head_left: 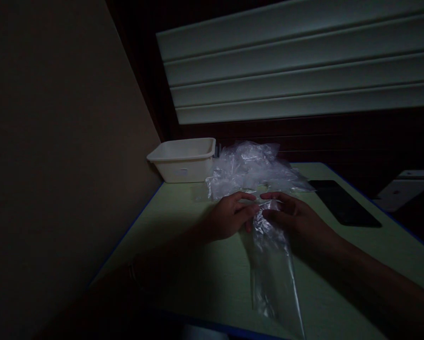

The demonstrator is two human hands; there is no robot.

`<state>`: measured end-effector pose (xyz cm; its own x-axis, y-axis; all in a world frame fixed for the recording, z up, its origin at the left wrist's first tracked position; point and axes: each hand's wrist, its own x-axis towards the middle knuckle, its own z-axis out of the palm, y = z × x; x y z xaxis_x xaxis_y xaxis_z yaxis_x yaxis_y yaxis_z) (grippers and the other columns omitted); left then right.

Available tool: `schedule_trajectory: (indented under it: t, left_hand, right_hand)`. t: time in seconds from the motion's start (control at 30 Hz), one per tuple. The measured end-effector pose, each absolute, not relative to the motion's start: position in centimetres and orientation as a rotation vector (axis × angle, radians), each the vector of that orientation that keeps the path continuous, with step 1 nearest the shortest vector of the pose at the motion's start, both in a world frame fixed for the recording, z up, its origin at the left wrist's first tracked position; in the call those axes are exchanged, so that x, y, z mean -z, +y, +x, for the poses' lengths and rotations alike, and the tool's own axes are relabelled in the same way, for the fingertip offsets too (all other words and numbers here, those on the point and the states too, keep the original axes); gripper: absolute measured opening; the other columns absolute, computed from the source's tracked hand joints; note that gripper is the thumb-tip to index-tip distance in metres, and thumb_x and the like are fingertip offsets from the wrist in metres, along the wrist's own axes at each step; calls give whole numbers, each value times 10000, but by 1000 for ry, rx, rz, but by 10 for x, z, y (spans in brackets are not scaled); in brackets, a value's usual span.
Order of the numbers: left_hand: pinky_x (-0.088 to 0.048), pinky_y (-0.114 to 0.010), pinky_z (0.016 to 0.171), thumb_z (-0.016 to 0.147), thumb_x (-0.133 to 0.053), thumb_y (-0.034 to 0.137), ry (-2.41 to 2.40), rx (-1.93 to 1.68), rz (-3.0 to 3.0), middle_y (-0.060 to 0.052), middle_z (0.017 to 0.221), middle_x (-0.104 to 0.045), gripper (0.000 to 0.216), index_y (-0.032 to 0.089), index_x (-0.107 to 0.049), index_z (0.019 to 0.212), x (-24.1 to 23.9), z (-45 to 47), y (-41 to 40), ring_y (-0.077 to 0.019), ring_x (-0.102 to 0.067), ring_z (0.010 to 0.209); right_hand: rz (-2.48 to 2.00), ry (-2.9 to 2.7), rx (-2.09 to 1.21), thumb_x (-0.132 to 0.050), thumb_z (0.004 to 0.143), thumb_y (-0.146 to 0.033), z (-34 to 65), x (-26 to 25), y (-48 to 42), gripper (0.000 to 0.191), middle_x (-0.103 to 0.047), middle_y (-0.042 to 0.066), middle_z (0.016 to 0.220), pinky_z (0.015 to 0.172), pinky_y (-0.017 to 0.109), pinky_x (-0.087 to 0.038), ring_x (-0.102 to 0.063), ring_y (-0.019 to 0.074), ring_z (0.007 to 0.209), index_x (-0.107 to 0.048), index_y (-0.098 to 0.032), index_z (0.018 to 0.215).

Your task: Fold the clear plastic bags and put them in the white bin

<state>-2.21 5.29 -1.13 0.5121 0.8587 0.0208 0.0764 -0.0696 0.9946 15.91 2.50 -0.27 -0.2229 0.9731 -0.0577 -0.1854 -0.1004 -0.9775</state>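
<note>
Left hand (229, 216) and right hand (297, 217) pinch the bag (273, 269) at its twelve o'clock end; it looks thin, so tugging could rip it.

The left hand (229, 216) and the right hand (294, 216) are close together, their fingers touching the far end of a clear plastic bag (274, 274), which stretches toward the near edge of the green surface (178, 212). Behind them lies a heap of clear bags (252, 165), between a white basin (187, 172) and a dark tablet (344, 204).
</note>
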Motion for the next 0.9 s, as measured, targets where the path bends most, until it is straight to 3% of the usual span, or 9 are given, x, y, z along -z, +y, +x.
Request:
schedule_trajectory:
  t: [0.23, 0.37, 0.67, 0.9]
  left_hand:
    - [-337, -166, 445, 830, -615, 494, 810, -474, 1513, 14, 626, -586, 387, 126, -645, 948, 5, -27, 51, -48, -477, 470]
    - [-326, -165, 469, 726, -742, 427, 837, -329, 1491, 10, 694, -597, 359, 144, -678, 938, 3, -28, 47, -47, -468, 515]
    - [-324, -179, 445, 672, -761, 501, 863, -237, 1567, 28, 597, -554, 420, 153, -716, 902, 6, -31, 46, -63, -459, 482]
    - [-310, -162, 439, 775, -689, 461, 780, -177, 1611, 26, 550, -555, 340, 148, -729, 902, 4, -33, 45, -48, -440, 448]
  right_hand:
    - [-1065, -1108, -1335, -787, 654, -306, 164, -8, 26, 496, -655, 19, 751, 529, 305, -471, -611, 164, 577, -577, -195, 1089]
    - [-1042, -1031, -1301, -800, 627, -255, 170, -12, 30, 501, -624, -15, 681, 491, 255, -410, -551, 125, 538, -595, -205, 1082]
    - [-1018, -981, -1249, -794, 612, -223, 178, -12, 36, 443, -644, -16, 768, 560, 281, -443, -582, 152, 630, -628, -255, 1022]
    - [-1004, -903, -1241, -781, 612, -183, 177, -17, 35, 397, -621, -23, 723, 533, 267, -438, -560, 143, 613, -646, -258, 978]
